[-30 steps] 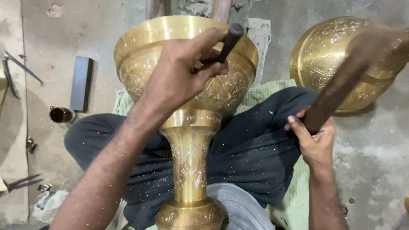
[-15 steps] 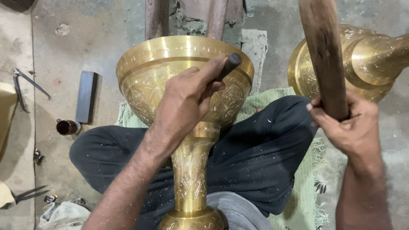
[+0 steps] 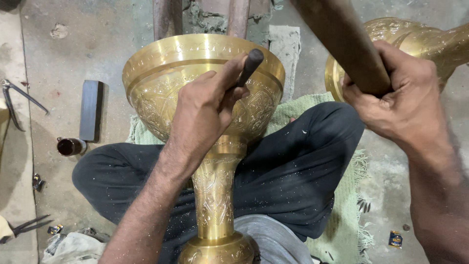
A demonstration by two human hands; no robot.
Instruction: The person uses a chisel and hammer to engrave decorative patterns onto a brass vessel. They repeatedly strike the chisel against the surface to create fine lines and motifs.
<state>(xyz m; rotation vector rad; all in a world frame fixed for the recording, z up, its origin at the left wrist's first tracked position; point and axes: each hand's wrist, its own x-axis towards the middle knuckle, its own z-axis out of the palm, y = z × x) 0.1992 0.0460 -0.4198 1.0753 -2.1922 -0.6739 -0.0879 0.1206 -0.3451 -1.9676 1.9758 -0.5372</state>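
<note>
Vase: engraved brass, lying across your crossed legs, its wide bowl pointing away from you and its foot nearest your body.
Punch: short dark rod, tilted, its tip hidden against the vase's bowl behind your fingers.
Left hand: your fingers are curled tight around the punch, the hand resting on the bowl's engraved wall.
Mallet: thick wooden handle, raised to the right of the bowl; its head is out of view.
Right hand: your fingers are wrapped fully round the mallet handle, held well apart from the vase.
Legs: dark trousers flecked with pale specks, under the vase's stem.
Mat: green, fringed, beneath your legs and the vase.
Second vase: brass, on the floor right of the bowl, partly behind your right hand.
Block: dark, flat, left of the bowl.
Cup: small, dark, just below the block.
Tongs: metal, far left of the vase.
Floor: grey concrete.
</note>
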